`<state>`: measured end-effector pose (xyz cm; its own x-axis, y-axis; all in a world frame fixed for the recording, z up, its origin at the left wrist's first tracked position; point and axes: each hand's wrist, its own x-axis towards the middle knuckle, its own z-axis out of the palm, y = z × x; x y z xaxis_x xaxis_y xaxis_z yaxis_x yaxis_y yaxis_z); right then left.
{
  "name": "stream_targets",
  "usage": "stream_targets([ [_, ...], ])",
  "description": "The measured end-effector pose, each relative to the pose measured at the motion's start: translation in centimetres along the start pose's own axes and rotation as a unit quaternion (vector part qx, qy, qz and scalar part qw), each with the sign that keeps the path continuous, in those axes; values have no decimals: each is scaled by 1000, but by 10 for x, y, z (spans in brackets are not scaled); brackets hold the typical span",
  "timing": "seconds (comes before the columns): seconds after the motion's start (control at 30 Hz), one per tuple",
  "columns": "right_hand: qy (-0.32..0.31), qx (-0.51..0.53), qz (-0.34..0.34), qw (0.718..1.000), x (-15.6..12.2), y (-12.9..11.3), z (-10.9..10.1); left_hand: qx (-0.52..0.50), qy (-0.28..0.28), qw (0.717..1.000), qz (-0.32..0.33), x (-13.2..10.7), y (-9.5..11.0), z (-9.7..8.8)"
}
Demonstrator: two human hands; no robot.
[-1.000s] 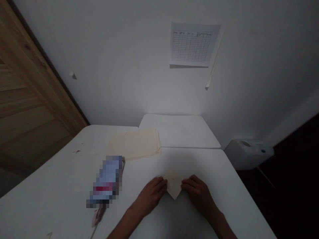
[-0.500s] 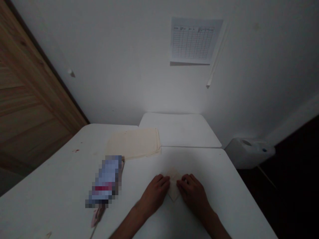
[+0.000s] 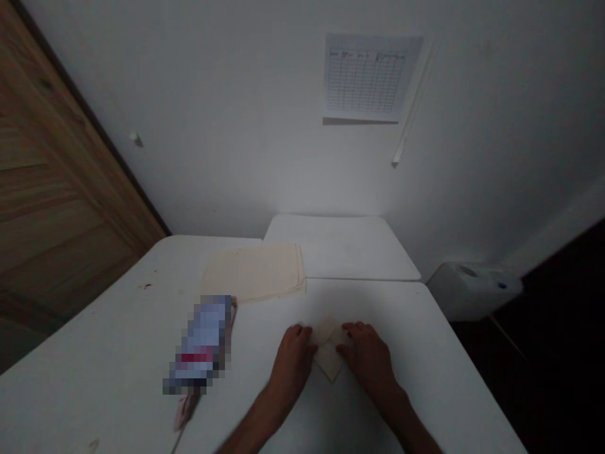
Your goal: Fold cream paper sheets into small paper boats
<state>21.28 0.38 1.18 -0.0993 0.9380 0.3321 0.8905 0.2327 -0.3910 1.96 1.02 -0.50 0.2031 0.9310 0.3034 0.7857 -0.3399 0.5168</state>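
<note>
A small cream piece of cloth point(image 3: 329, 364), folded to a diamond with one corner towards me, lies on the white table between my hands. My left hand point(image 3: 293, 356) pinches its left side, thumb and fingertips close together. At the right side my right hand point(image 3: 367, 353) grips the edge with thumb and index finger, the other fingers curled. The far part of the cloth shows a curved fold between the fingertips. Parts of both side edges are hidden by my fingers.
A stack of flat cream cloths point(image 3: 255, 271) lies at the back left. Nearer stands a pixelated blue item point(image 3: 201, 343) with a pinkish strap point(image 3: 185, 410). A white board point(image 3: 340, 246) sits at the back against the wall. Beyond the right edge is a white plastic container point(image 3: 467, 293).
Both hands have shifted slightly outward, away from each other. More of the folded cloth shows between them, with its curved fold now visible.
</note>
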Motion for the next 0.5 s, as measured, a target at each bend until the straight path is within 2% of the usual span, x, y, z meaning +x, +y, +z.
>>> stream_targets([
  [0.17, -35, 40, 23, 998, 8, 1, -6, -54, -22, 998, -3, 8, -5, -5],
  [0.27, -48, 76, 10, 996, 9, 5, -11, -86, -39, 995, 10, 12, -9, -13],
  [0.5, -81, 158, -45, 983, 5, 22, -14, -105, -94, 985, 99, 17, -11, -35],
])
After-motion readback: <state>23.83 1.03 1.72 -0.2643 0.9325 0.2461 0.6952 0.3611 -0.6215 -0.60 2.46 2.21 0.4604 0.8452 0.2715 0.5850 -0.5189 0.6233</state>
